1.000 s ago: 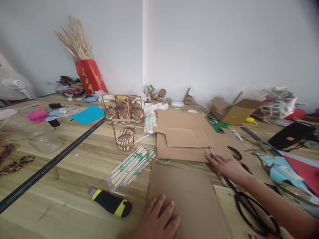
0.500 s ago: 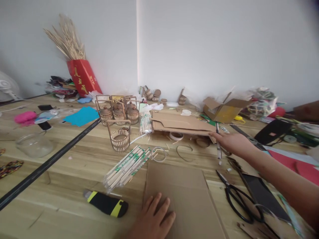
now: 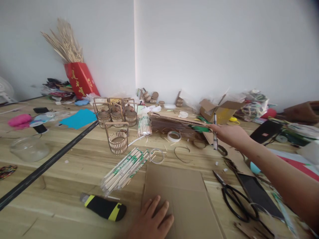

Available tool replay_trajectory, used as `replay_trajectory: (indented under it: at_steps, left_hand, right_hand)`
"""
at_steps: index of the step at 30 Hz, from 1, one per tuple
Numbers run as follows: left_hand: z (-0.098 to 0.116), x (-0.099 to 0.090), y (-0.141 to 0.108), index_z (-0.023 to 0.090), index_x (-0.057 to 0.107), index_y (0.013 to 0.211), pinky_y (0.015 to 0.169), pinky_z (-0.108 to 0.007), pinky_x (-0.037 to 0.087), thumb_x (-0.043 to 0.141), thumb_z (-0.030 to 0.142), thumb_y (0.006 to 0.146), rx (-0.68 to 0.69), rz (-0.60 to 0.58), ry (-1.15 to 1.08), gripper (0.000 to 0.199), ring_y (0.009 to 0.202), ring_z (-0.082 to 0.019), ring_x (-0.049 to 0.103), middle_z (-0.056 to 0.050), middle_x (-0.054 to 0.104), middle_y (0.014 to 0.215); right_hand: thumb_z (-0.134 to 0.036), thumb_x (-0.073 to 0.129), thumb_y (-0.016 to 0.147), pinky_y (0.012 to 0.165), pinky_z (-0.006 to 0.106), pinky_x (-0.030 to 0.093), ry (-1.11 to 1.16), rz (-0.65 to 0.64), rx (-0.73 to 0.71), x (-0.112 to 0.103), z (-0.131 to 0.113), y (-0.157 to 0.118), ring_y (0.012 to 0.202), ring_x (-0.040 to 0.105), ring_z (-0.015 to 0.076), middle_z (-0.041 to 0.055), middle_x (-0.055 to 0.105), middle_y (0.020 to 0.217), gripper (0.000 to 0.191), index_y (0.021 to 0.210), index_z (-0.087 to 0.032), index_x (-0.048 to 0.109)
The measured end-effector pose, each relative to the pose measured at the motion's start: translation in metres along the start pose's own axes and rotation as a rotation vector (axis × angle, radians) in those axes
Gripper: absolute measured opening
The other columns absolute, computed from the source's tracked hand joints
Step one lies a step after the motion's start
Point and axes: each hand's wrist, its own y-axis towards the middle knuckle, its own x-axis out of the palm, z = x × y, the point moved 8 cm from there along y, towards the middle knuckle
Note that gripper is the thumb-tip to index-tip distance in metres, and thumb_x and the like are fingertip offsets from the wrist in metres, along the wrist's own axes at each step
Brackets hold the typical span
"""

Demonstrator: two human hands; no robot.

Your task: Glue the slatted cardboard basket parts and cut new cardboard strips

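My left hand (image 3: 155, 219) lies with its fingers spread on a flat cardboard sheet (image 3: 181, 196) at the front of the table. Farther back, my right hand (image 3: 225, 133) is closed on the right end of a second cardboard piece (image 3: 178, 119), raised and seen nearly edge-on. A pen (image 3: 215, 141) stands upright in the same hand, between the fingers. Left of the flat sheet lie a black and yellow utility knife (image 3: 103, 206) and a bundle of wrapped chopsticks (image 3: 126, 169). Black-handled scissors (image 3: 236, 196) rest to its right.
Small slatted baskets (image 3: 118, 142) with tall handles stand behind the chopsticks. A tape roll (image 3: 174, 136) sits below the raised cardboard. An open carton (image 3: 219, 113) stands at the back right, a glass jar (image 3: 29, 149) at the left. A black strip (image 3: 62, 151) crosses the table.
My right hand has lifted and tilted the raised cardboard, so it now shows nearly edge-on and the tape roll beneath is uncovered. My left hand stays on the flat sheet.
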Motion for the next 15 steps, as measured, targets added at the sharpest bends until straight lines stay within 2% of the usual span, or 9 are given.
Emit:
replay_trajectory:
  at_steps: [6, 11, 15]
  left_hand:
    - [0.000, 0.003, -0.003, 0.028, 0.057, 0.139, 0.107, -0.034, 0.046, 0.049, 0.030, 0.104, -0.004, 0.017, -0.049, 0.036, 0.126, -0.023, 0.061, -0.005, 0.063, 0.142]
    - [0.001, 0.009, -0.006, 0.029, 0.058, 0.139, 0.110, -0.034, 0.043, 0.048, 0.031, 0.105, -0.008, 0.025, -0.046, 0.036, 0.128, -0.023, 0.059, -0.003, 0.063, 0.142]
    - [0.001, 0.020, -0.008, 0.029, 0.055, 0.143, 0.114, -0.035, 0.037, 0.050, 0.029, 0.104, -0.010, -0.012, -0.070, 0.039, 0.131, -0.024, 0.055, -0.004, 0.060, 0.145]
  right_hand:
    - [-0.009, 0.055, 0.091, 0.055, 0.026, 0.034, -0.048, -0.209, -0.085, 0.023, -0.028, -0.025, 0.070, 0.069, 0.0205, 0.0171, 0.078, 0.092, 0.039, 0.126, -0.018, 0.068]
    - [-0.006, 0.052, 0.089, 0.059, 0.024, 0.042, 0.009, -0.292, -0.111, 0.056, -0.064, -0.061, 0.079, 0.072, 0.0208, 0.0105, 0.078, 0.093, 0.040, 0.122, -0.024, 0.067]
    - [-0.019, 0.054, 0.094, 0.059, 0.023, 0.045, 0.098, -0.311, -0.077, 0.071, -0.085, -0.088, 0.082, 0.074, 0.0209, 0.0076, 0.078, 0.090, 0.025, 0.112, -0.024, 0.071]
